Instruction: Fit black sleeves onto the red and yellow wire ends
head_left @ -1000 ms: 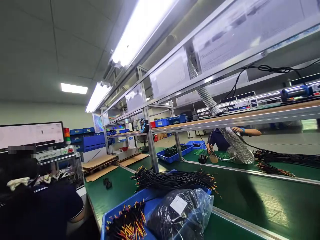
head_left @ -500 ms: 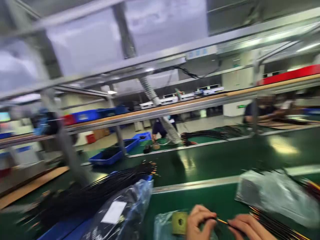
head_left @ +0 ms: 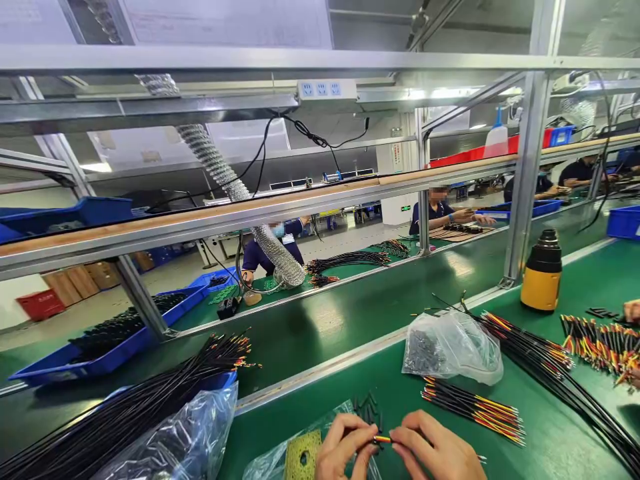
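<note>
The left grip (head_left: 344, 448) and right grip (head_left: 434, 445) pinch a striped wire end (head_left: 383, 439) lying crosswise between them, a wire bundle (head_left: 473, 410) just beyond the right.

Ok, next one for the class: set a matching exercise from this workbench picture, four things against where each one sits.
Things:
1. Wire with a red-and-yellow end
2. Yellow-and-black cylindrical canister
3. Clear plastic bag of small dark parts
4. Square yellow sponge with a round hole

Places:
A. Upright on the green bench
B. Pinched between the left hand and right hand
C. Beside a bundle of striped-end wires
D. On clear plastic

Pairs: 1-B, 2-A, 3-C, 4-D
</note>
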Available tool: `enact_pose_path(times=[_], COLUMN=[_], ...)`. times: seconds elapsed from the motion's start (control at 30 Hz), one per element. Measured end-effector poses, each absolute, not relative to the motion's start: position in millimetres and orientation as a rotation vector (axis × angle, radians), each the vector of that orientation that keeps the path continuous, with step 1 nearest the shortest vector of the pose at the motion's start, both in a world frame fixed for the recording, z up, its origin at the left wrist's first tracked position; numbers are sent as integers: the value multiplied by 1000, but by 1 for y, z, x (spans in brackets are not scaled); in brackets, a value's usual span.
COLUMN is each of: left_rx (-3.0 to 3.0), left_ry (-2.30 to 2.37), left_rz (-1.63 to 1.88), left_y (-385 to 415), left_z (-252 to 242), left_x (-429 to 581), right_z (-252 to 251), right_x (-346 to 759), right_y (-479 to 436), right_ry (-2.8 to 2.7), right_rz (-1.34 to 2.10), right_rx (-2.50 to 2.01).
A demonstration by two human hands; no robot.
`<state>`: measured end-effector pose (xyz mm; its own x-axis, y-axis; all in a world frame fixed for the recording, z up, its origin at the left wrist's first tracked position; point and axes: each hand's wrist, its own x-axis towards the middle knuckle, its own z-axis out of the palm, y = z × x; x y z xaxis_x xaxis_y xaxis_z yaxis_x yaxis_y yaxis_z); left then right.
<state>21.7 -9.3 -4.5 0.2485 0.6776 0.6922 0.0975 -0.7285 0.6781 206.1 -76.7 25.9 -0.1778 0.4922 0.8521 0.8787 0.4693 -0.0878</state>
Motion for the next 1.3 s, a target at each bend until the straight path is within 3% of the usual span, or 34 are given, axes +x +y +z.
enact_pose_path(times=[0.2, 0.47, 0.77, 1.07, 1.3], left_rx=[1959, 1960, 2320, 2048, 2264], left_ry=[774, 736, 669, 702, 701], left_rz=[1307, 1261, 1327, 1172, 1253], left_y=[-9, -9, -6, -8, -7], left_z=[-4, 0, -6, 1, -10], left_x=[17, 14, 13, 12, 13], right_z=[21, 19, 4, 13, 7], right_x=[206, 206, 211, 206, 208], right_y=[-80, -80, -82, -85, -83], right_ry=[-1872, -1880, -1963, -1923, -1970], right_rz=[-661, -237, -335, -104, -588], right_rx=[-1201, -1184, -1362, -1345, -1327])
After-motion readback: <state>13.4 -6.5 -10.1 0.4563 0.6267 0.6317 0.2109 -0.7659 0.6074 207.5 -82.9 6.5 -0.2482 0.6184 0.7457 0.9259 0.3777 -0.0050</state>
